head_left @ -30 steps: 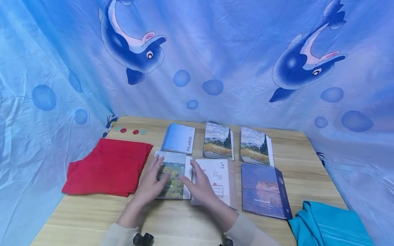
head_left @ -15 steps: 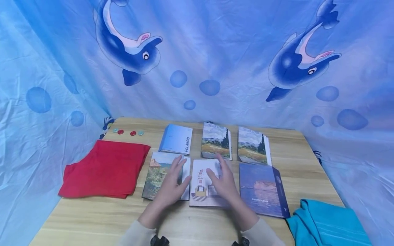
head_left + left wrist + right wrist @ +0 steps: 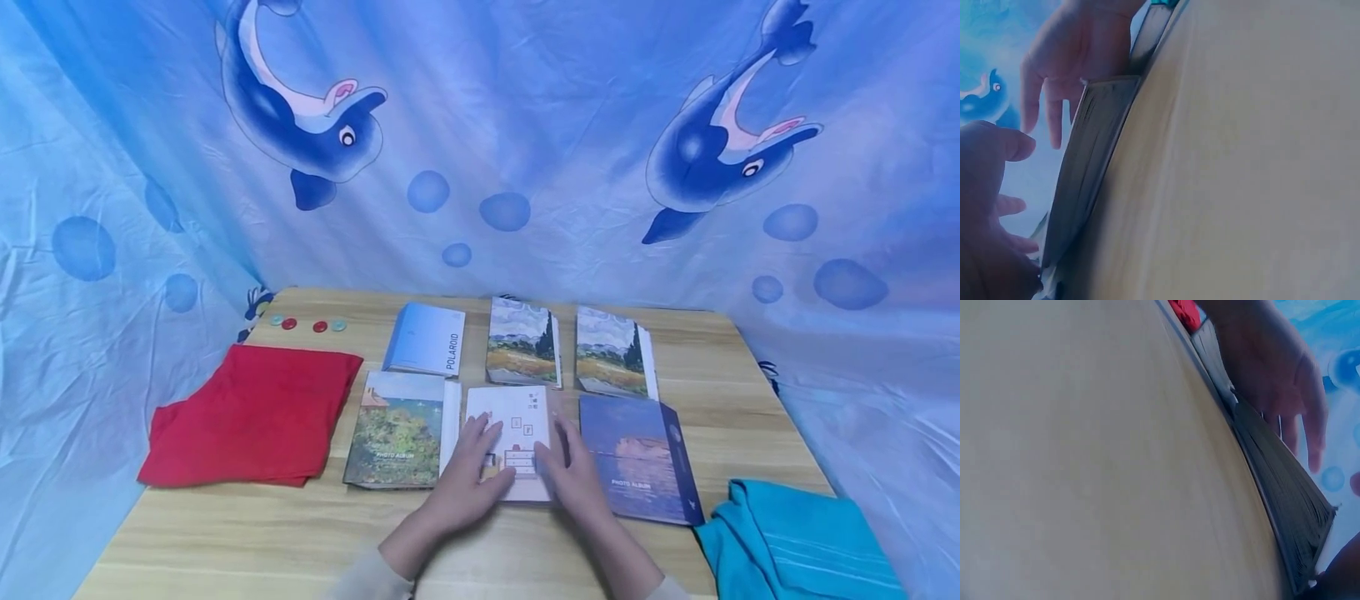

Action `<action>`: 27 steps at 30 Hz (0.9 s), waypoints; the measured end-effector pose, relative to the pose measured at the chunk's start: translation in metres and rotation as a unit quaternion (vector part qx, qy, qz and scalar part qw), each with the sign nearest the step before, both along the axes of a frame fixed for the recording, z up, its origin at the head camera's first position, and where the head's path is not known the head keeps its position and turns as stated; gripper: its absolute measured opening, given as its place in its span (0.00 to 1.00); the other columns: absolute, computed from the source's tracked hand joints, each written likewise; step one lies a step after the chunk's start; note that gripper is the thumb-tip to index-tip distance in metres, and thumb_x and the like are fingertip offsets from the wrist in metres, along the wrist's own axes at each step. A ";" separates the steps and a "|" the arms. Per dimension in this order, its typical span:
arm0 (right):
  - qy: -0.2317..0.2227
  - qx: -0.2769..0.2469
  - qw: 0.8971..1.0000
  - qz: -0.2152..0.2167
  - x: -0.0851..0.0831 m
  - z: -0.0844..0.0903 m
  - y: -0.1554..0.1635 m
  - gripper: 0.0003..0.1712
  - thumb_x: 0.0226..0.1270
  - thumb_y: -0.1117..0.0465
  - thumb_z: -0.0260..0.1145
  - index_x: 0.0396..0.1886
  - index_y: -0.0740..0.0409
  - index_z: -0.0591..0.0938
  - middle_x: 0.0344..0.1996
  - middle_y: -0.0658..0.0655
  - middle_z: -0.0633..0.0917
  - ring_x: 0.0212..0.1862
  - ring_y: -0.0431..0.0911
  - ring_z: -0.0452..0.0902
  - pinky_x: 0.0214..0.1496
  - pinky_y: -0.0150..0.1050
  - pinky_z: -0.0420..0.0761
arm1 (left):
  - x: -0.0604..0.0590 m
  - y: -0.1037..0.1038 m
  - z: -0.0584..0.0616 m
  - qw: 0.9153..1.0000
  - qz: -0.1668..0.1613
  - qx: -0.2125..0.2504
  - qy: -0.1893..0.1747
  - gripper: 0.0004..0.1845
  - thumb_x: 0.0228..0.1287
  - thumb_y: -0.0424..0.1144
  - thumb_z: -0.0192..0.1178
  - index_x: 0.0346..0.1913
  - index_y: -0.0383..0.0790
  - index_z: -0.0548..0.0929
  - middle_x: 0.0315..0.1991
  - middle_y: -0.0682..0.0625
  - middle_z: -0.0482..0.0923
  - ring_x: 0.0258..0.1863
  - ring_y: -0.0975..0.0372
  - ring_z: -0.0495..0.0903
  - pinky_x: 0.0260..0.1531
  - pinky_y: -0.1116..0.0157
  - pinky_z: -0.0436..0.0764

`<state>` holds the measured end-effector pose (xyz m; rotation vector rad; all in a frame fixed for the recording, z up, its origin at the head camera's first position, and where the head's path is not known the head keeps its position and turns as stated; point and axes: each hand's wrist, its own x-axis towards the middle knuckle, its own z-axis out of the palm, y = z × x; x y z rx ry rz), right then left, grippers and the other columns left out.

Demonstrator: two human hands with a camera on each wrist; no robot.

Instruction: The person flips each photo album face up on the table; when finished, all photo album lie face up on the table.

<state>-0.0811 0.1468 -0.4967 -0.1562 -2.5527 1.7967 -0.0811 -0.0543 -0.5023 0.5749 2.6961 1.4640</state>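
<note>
White and thin, the small photo album with the little drawn squares [image 3: 510,442] lies mid-table between your hands; your left hand [image 3: 463,483] and right hand [image 3: 573,475] rest on it, fingers spread flat. Both slid over from the garden-painting album [image 3: 397,429] at nine o'clock, so that one is squared away.
</note>
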 end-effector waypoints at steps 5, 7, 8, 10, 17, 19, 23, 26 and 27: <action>-0.023 0.000 1.000 -0.013 0.007 -0.003 -0.004 0.37 0.74 0.57 0.62 0.79 0.55 0.62 0.78 0.63 0.61 0.78 0.62 0.50 0.77 0.63 0.48 | 0.002 0.004 -0.006 1.000 -0.010 -0.015 -0.013 0.39 0.66 0.53 0.63 0.75 0.40 0.67 0.80 0.41 0.50 0.79 0.43 0.43 0.73 0.36 0.48; -0.029 -0.003 0.999 -0.023 0.007 -0.003 -0.005 0.35 0.75 0.58 0.61 0.79 0.53 0.63 0.78 0.62 0.61 0.78 0.62 0.50 0.77 0.62 0.48 | 0.002 0.004 -0.007 1.000 -0.015 -0.010 -0.017 0.41 0.63 0.55 0.66 0.75 0.40 0.68 0.81 0.41 0.50 0.80 0.44 0.43 0.72 0.35 0.49; -0.030 -0.009 0.999 -0.028 0.006 -0.004 -0.005 0.35 0.75 0.59 0.61 0.78 0.52 0.64 0.78 0.61 0.61 0.78 0.61 0.50 0.78 0.62 0.48 | 0.002 0.005 -0.008 1.000 -0.020 -0.007 -0.019 0.43 0.60 0.55 0.68 0.75 0.40 0.67 0.81 0.42 0.49 0.80 0.44 0.42 0.72 0.35 0.49; -0.028 -0.030 0.998 -0.037 0.005 -0.003 -0.006 0.33 0.76 0.59 0.60 0.77 0.53 0.65 0.78 0.61 0.61 0.78 0.60 0.51 0.78 0.60 0.49 | 0.002 0.006 -0.008 0.999 -0.037 -0.010 -0.017 0.49 0.53 0.56 0.73 0.76 0.40 0.67 0.81 0.42 0.47 0.80 0.45 0.41 0.72 0.34 0.47; -0.010 -0.146 0.985 -0.089 0.003 0.001 -0.008 0.26 0.77 0.63 0.57 0.72 0.63 0.70 0.74 0.65 0.67 0.76 0.60 0.58 0.78 0.55 0.56 | 0.000 0.012 -0.012 0.997 -0.057 -0.032 0.028 0.54 0.40 0.43 0.81 0.75 0.42 0.69 0.81 0.39 0.47 0.80 0.45 0.43 0.74 0.39 0.40; -0.012 -0.163 0.980 -0.113 0.003 0.003 -0.009 0.25 0.77 0.65 0.58 0.70 0.63 0.72 0.71 0.66 0.71 0.74 0.59 0.62 0.76 0.53 0.62 | 0.001 0.012 -0.011 0.998 -0.047 -0.017 0.025 0.53 0.40 0.40 0.79 0.75 0.43 0.69 0.81 0.40 0.47 0.80 0.46 0.44 0.74 0.40 0.41; -0.014 -0.192 0.971 -0.140 0.003 0.007 -0.007 0.26 0.73 0.71 0.59 0.69 0.67 0.72 0.68 0.69 0.73 0.70 0.61 0.67 0.68 0.41 0.74 | 0.002 0.011 -0.011 0.999 -0.039 0.018 0.012 0.53 0.42 0.42 0.79 0.76 0.41 0.67 0.81 0.41 0.47 0.79 0.45 0.44 0.74 0.40 0.42; -0.031 -0.195 0.970 -0.141 0.002 0.011 -0.005 0.27 0.73 0.70 0.60 0.70 0.68 0.71 0.68 0.70 0.73 0.69 0.61 0.68 0.64 0.36 0.76 | 0.002 0.011 -0.012 0.999 -0.038 0.035 0.008 0.53 0.42 0.43 0.79 0.76 0.40 0.67 0.81 0.41 0.48 0.79 0.44 0.45 0.74 0.39 0.44; -0.037 -0.192 0.971 -0.138 0.002 0.012 -0.004 0.28 0.73 0.69 0.61 0.71 0.68 0.71 0.68 0.71 0.73 0.69 0.62 0.69 0.64 0.37 0.77 | 0.002 0.011 -0.012 0.998 -0.038 0.040 0.006 0.53 0.42 0.43 0.79 0.76 0.41 0.67 0.81 0.41 0.48 0.79 0.44 0.45 0.74 0.38 0.46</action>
